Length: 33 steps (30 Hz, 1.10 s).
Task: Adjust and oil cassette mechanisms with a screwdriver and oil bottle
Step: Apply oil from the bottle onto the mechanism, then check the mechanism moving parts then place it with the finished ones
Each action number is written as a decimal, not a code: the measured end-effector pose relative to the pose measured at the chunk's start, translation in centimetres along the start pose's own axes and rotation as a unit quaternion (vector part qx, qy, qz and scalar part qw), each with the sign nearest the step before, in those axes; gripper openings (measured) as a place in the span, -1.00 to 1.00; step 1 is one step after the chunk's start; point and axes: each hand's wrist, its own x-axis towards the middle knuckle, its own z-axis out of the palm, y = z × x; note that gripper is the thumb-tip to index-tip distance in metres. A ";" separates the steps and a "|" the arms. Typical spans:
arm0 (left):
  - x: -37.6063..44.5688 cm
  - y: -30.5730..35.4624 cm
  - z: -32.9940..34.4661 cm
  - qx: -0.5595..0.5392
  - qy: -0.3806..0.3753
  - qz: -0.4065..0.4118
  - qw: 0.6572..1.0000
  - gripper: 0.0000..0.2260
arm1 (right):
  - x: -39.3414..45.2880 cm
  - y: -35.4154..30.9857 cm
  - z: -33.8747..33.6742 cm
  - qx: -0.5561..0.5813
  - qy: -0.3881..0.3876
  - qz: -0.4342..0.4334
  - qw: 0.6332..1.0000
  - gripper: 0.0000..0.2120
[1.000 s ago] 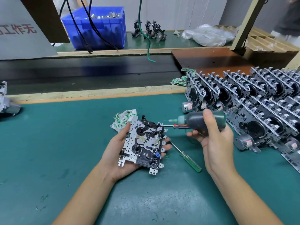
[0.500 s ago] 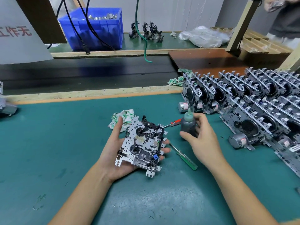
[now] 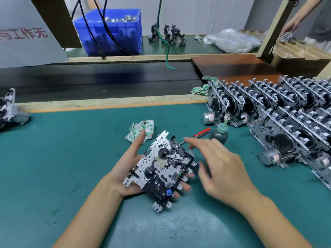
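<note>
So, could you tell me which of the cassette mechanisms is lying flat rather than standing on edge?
The cassette mechanism held in the left hand lies flat, face up; those in the rows on the right stand on edge.

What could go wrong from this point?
1. The oil bottle stands upright on the mat just beyond the right hand; a careless reach for the red screwdriver next to it might tip it.
2. The cassette mechanism lies tilted on the left hand, its lower end past the palm, so pressing on it may make it slip.
</note>
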 end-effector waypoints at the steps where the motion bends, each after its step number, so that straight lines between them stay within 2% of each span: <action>1: -0.2 0.1 0.0 0.005 0.007 -0.004 1.000 -0.21 | 0.1 -0.2 -0.1 -0.024 -0.026 -0.001 0.999 -0.45; 4: -0.4 0.1 0.2 0.030 0.027 -0.021 0.999 -0.29 | -0.4 -0.3 -0.6 -0.050 -0.090 -0.021 0.995 -0.49; 7: -0.6 0.4 -0.2 0.023 0.096 -0.061 0.993 -0.13 | -1.6 0.3 -1.2 -0.074 -0.115 -0.058 0.989 -0.54; 10: -0.9 0.9 -0.5 0.013 0.101 -0.073 0.992 -0.04 | -1.9 0.4 -1.2 -0.081 -0.093 -0.064 0.990 -0.46; 13: -1.6 1.2 -0.7 0.026 0.125 -0.060 0.990 0.01 | -1.9 0.4 -0.6 -0.076 -0.061 -0.057 0.994 -0.51; 16: -2.3 2.3 -0.1 0.098 0.202 -0.005 0.974 -0.05 | -2.5 0.8 -0.2 -0.071 -0.055 -0.021 0.996 -0.51; 17: -2.3 2.5 0.2 0.151 0.262 0.008 0.953 -0.08 | -2.6 0.9 -0.2 -0.069 -0.051 -0.009 0.996 -0.51; 18: -2.3 2.3 0.7 0.220 0.337 0.025 0.915 -0.14 | -2.7 1.0 -0.1 -0.066 -0.047 0.004 0.997 -0.51; 19: -2.5 1.7 1.2 0.319 0.411 0.045 0.853 -0.18 | -2.8 1.1 -0.1 -0.064 -0.042 0.015 0.997 -0.52; 20: -2.4 1.1 2.0 0.431 0.484 0.053 0.760 -0.21 | -2.7 1.2 0.0 -0.064 -0.036 0.023 0.997 -0.52; 21: -2.4 0.3 2.8 0.542 0.517 0.047 0.661 -0.19 | -2.7 1.3 0.2 -0.064 -0.033 0.026 0.997 -0.53; 22: -2.5 -0.7 3.4 0.636 0.519 0.036 0.570 -0.19 | -2.7 1.3 0.4 -0.063 -0.035 0.024 0.997 -0.53; 23: -2.7 -1.8 3.8 0.704 0.500 0.026 0.504 -0.24 | -2.7 1.4 0.6 -0.063 -0.039 0.019 0.997 -0.53; 24: -2.7 -2.6 4.0 0.741 0.484 0.017 0.466 -0.30 | -2.7 1.5 0.8 -0.063 -0.042 0.016 0.997 -0.53; 27: -2.5 -4.0 4.0 0.793 0.478 0.011 0.377 -0.42 | -2.7 1.4 1.0 -0.063 -0.035 0.012 0.997 -0.53; 28: -2.4 -4.0 3.9 0.800 0.476 0.023 0.364 -0.45 | -2.7 1.4 1.0 -0.068 -0.031 0.008 0.997 -0.53; 30: -2.2 -4.2 3.6 0.799 0.475 0.090 0.356 -0.51 | -2.8 1.2 1.1 -0.079 -0.027 0.003 0.996 -0.52; 33: -2.1 -4.5 3.4 0.790 0.482 0.117 0.361 -0.51 | -2.9 1.1 1.2 -0.088 -0.015 0.005 0.996 -0.51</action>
